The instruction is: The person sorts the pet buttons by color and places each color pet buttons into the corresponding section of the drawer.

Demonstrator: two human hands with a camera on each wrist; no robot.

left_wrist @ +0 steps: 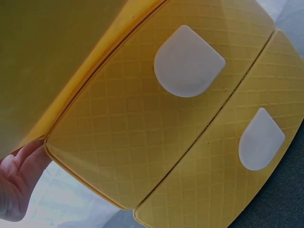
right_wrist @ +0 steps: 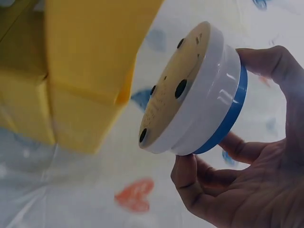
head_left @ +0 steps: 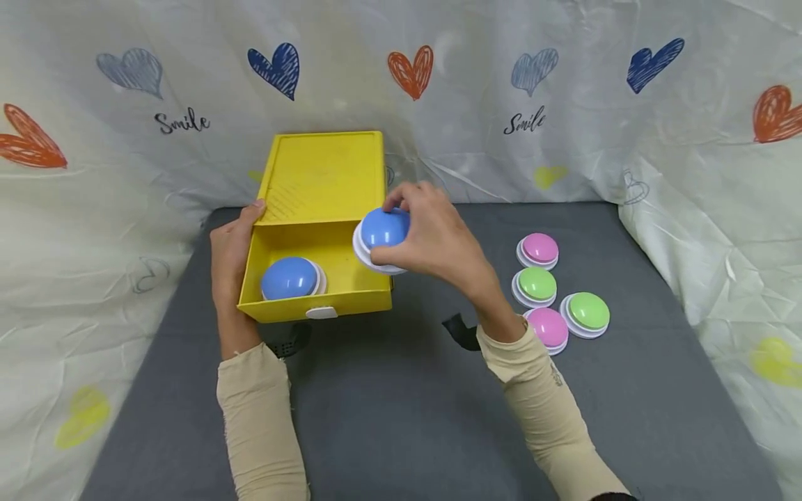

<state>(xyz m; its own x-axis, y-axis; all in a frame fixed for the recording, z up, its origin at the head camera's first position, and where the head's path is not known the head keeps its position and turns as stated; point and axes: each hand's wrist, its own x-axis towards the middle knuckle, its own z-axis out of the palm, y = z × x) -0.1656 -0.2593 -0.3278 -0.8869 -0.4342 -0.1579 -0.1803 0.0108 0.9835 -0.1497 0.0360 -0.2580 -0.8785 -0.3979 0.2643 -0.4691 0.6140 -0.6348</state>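
A yellow drawer box [head_left: 326, 174] stands at the back of the table with its drawer [head_left: 341, 303] pulled out. My left hand [head_left: 232, 257] grips the box's left side, thumb at the top edge; in the left wrist view its fingers [left_wrist: 28, 166] lie at a box corner. Inside the drawer, at the left, lies a tilted push button with a blue dome [head_left: 288, 277] and white base. My right hand [head_left: 435, 233] pinches another blue push button [head_left: 385, 228] above the drawer's right side. Its base with dark round feet [right_wrist: 180, 89] faces the right wrist camera.
Right of the box, two pink push buttons [head_left: 540, 248] and two green ones [head_left: 537, 283] lie in a cluster on the dark grey tabletop [head_left: 401, 417]. A white heart-print sheet [head_left: 464, 83] hangs behind the table. White drawer knobs [left_wrist: 187, 61] stick out from the box.
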